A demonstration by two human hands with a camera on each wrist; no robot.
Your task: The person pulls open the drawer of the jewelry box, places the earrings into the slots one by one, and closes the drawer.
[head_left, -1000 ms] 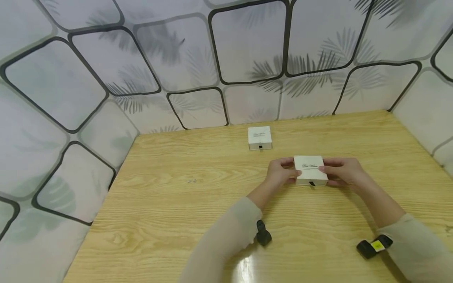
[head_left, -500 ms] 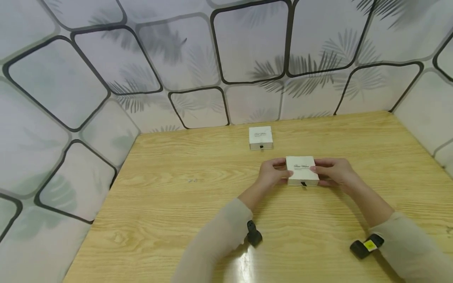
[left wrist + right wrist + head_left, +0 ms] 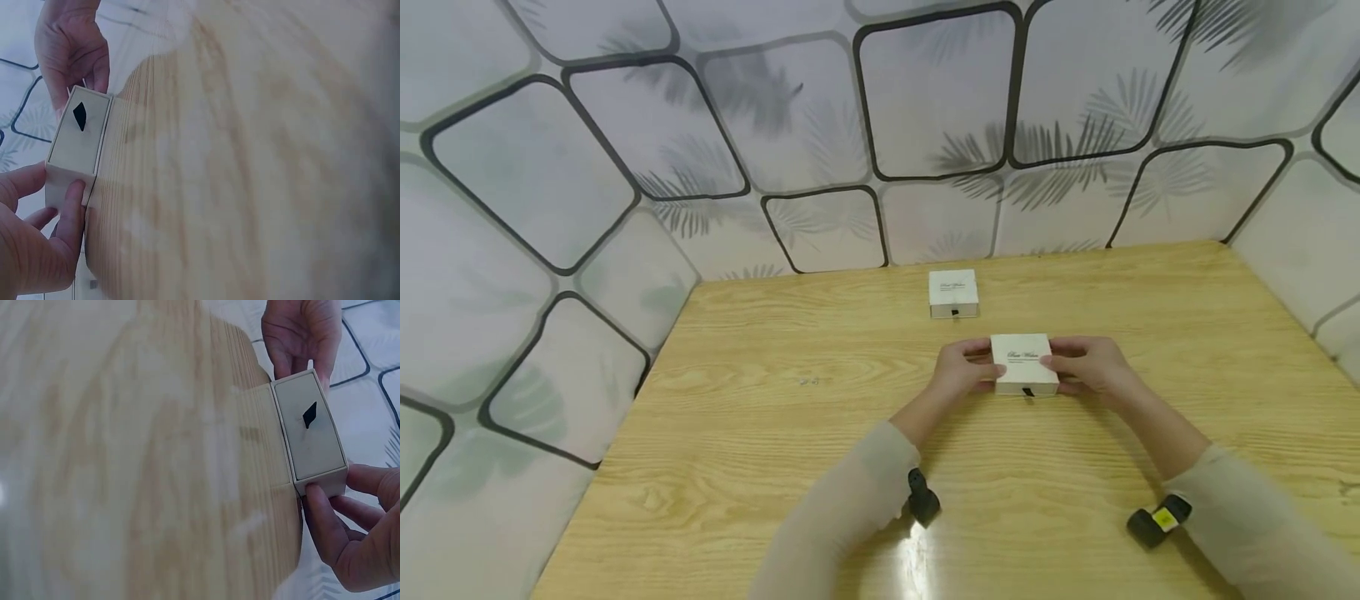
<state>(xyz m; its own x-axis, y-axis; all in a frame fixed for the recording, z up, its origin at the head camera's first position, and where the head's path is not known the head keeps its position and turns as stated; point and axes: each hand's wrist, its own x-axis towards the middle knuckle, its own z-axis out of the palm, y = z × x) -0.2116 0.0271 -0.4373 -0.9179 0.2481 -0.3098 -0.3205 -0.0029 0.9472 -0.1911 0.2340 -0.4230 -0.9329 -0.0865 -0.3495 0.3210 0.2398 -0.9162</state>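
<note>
Centrally, in the head view, a small white drawer-style gift box (image 3: 1024,354) sits between two bare hands over a wood-grain worktop (image 3: 722,475). The left hand (image 3: 957,372) and the right hand (image 3: 1092,367) both grip it, one on each side, thumbs on its top, which bears dark script lettering. Behind it, nearer the patterned wall covering (image 3: 936,92) and slightly to the left, stands a similar white box (image 3: 953,290), untouched. Well off to the left lie tiny shiny pieces (image 3: 808,382), too small to identify. A dark wrist camera (image 3: 923,500) hangs at the left cuff.

From the left wrist, the held box shows its drawer front, with a black pull tab (image 3: 80,117) on it. A left fingertip presses the side wall low down; whether the base rests on the worktop or hangs just above is hard to tell.

From the right wrist, the right hand's fingers pinch the near side wall and the left hand holds the far one. The box looks like light, stiff card, smooth and probably easy to dent if squeezed. The side walls seem the best hold, leaving the tab free; tipping it might let the drawer slide.
</note>
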